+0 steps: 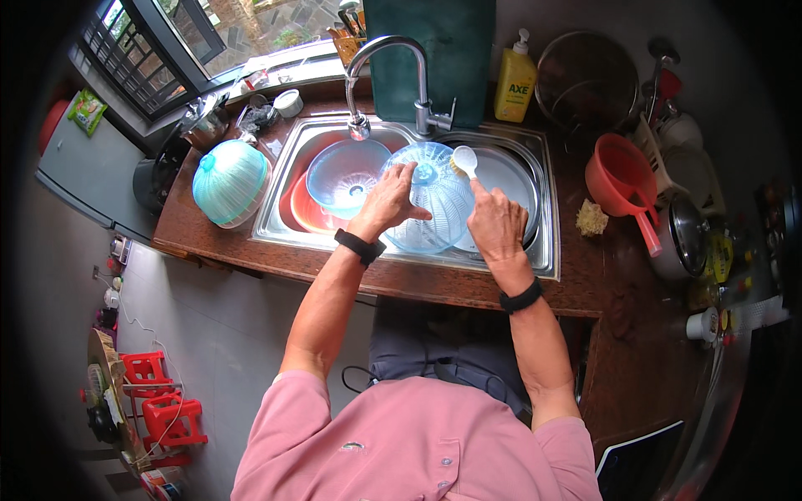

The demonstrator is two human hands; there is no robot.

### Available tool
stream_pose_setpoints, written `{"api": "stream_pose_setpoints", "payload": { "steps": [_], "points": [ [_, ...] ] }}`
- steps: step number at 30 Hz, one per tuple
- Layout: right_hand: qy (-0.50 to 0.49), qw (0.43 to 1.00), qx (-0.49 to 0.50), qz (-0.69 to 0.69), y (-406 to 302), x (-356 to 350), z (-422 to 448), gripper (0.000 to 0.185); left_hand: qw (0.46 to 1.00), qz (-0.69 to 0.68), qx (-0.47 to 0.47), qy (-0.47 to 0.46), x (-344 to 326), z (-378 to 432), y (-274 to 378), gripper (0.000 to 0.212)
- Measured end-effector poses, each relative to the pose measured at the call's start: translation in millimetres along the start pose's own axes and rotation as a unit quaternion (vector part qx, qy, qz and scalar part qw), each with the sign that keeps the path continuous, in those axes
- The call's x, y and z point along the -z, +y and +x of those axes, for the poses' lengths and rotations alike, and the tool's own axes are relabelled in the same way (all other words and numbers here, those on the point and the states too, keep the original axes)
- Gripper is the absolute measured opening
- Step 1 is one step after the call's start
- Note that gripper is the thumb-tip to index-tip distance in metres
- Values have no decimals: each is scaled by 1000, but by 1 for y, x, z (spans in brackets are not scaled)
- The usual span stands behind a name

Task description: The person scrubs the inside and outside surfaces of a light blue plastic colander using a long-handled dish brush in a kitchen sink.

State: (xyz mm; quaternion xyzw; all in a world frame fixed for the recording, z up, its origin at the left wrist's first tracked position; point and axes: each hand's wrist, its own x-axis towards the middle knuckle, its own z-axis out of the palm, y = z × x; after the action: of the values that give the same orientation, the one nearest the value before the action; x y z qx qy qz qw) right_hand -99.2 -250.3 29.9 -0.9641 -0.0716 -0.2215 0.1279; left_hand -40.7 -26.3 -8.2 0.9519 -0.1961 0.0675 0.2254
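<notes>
An upturned clear blue plastic colander (432, 216) sits over the sink's divider and right basin, its slotted dome facing up. My left hand (388, 199) is spread over the colander's left side, thumb and fingers apart; how firmly it touches is hard to tell. In my right hand (498, 219) is a white-backed scrub brush (465, 160) with yellowish bristles, at the dome's upper right. Another translucent blue colander (332, 163) lies in the left basin, above an orange-red basin (301, 210). Behind my right hand, a round metal pan or lid (507, 178) fills much of the right basin.
The chrome faucet (423, 81) arches over the sink (554, 250). A turquoise dome-shaped basket (230, 181) stands left on the counter (294, 263). To the right are a scouring pad (591, 218), a red dipper (617, 172) and a lidded pot (686, 235). A yellow AXE soap bottle (515, 84) stands behind.
</notes>
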Motion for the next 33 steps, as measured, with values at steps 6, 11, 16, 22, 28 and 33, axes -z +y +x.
{"api": "stream_pose_setpoints", "payload": {
  "steps": [6,11,16,22,28,33],
  "points": [
    [-27,997,43,60,-9,2,-12,41,1000,6,7,12,-2,-4,-6,113],
    [2,1000,-12,13,26,-3,-18,45,1000,-9,-5,-14,-2,3,-6,112],
    [-31,993,41,105,6,0,-39,43,1000,-10,-8,1,-6,-2,-21,110],
    [-124,981,-140,51,58,-35,-53,31,998,-42,-11,-42,6,3,-22,107],
    [-188,964,-182,53,74,-51,-61,31,998,-46,8,-52,0,0,-30,104],
    [-33,964,-128,232,19,-4,-60,35,999,-18,17,-32,-9,-5,-24,102]
  ]
}}
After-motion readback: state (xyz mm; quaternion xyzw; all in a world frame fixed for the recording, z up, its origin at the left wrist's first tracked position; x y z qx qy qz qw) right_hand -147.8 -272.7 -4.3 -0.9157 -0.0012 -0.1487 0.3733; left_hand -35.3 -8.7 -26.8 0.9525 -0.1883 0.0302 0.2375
